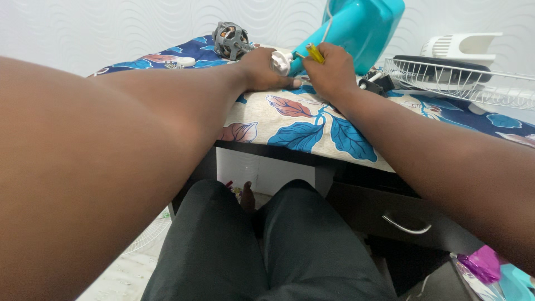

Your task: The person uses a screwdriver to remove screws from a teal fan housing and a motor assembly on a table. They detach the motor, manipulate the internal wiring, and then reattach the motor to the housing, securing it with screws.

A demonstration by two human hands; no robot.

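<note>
Sitting at the desk, we see our knees in dark trousers (pixel 262 251) nearest, then a dark drawer (pixel 390 214) with a curved metal handle. Beyond lies the leaf-patterned cloth (pixel 301 125) over the desktop. Our left hand (pixel 262 69) rests palm down on it, fingers closed around a small white plastic part (pixel 281 60). Just beside it, our right hand (pixel 333 69) grips a yellow-handled screwdriver (pixel 315 53) against the turquoise fan housing (pixel 362 25). Farther back sit a bare electric motor (pixel 229 40) and a white wire fan guard (pixel 457 81).
</note>
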